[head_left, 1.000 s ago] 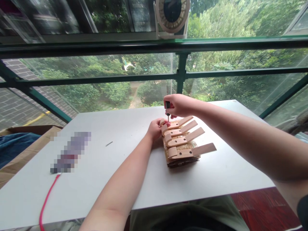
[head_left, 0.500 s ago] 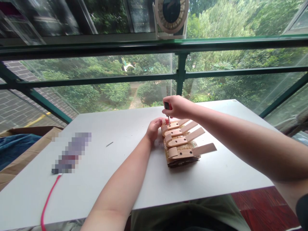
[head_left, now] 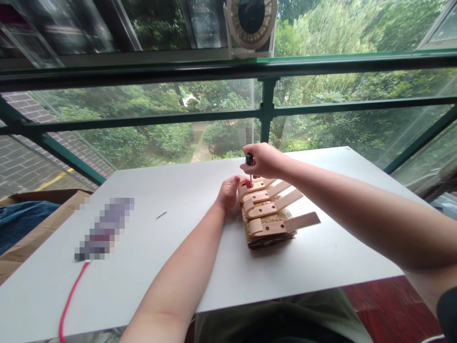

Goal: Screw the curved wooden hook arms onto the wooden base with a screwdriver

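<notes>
A wooden rack with several curved hooks (head_left: 273,216) lies on the white table (head_left: 171,247). My right hand (head_left: 262,159) is closed round a small screwdriver (head_left: 249,164), held upright with its tip on the farthest hook. My left hand (head_left: 229,190) presses against the rack's left side beside that hook, fingers curled on the wood.
A loose screw (head_left: 161,215) lies on the table left of the rack. A blurred object (head_left: 103,228) with a pink cable (head_left: 71,297) sits at the left. A cardboard box (head_left: 32,219) stands past the table's left edge. A green railing (head_left: 228,66) with glass runs behind.
My right hand with the screwdriver has dropped slightly onto the farthest hook. My left hand shifted a little at the rack's left side. The rack has stayed put.
</notes>
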A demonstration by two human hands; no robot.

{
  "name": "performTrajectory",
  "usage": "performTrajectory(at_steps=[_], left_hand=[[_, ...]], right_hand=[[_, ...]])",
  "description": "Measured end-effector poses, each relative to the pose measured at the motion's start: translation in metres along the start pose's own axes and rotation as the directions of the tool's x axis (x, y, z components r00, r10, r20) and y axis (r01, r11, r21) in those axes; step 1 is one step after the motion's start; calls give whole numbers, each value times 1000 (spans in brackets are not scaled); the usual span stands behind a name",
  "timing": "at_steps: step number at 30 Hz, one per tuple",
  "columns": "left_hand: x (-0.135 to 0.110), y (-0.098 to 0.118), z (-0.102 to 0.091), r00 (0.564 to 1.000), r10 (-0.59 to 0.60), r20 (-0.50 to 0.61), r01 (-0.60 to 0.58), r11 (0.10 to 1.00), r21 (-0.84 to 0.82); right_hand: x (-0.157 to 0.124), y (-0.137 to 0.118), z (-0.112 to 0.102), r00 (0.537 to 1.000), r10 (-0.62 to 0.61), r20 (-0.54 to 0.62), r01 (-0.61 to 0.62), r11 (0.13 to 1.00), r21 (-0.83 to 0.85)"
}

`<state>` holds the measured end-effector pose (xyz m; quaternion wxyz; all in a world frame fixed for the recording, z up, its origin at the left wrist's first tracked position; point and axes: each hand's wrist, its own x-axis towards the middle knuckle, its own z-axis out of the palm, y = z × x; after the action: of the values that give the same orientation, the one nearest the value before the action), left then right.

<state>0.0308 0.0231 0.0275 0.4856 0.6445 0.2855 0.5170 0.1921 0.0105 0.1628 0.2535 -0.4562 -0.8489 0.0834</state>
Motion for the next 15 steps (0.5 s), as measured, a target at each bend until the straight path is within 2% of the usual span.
performTrajectory(at_steps=[5, 11, 15], left_hand=[[0, 3, 0, 1000, -25, -1, 25, 1000, -2], [0, 1, 0, 999, -50, -16, 50, 999, -10], [0, -2, -1, 999, -43, -21, 42, 999, -34]], right_hand=[[-1, 1, -1, 1000, 10, -9, -9, 998, 67], [-1, -4, -1, 992, 24, 122, -53, 969, 243], [1, -4, 0, 987, 41, 156, -90, 944, 316]])
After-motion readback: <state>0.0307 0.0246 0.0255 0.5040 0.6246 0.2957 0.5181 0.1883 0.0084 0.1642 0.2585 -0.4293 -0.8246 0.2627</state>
